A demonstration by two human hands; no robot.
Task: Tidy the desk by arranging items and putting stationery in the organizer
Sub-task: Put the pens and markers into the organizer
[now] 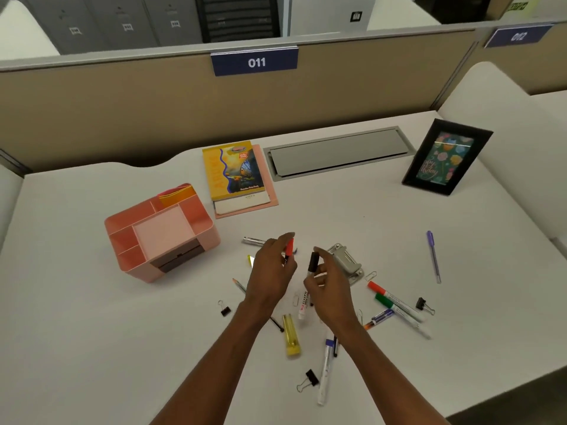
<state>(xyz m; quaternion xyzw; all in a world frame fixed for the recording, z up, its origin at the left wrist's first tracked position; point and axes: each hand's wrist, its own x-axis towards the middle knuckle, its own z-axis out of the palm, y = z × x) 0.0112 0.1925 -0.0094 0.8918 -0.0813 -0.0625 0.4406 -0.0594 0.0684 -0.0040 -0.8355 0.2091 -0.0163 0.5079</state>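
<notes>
Pinching a red-capped cylindrical marker [289,247], the left hand [270,273] hid its barrel, while the right hand [331,289] gripped a black-capped marker [313,264], both right of the glossy pink plastic organizer [159,231].

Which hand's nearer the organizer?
Left. The left hand is right of the organizer, apart from it; the right hand is farther right again.

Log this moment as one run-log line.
left hand: grips red-capped marker | right hand: grips black-capped marker | pink plastic organizer: no pens visible inside
</notes>
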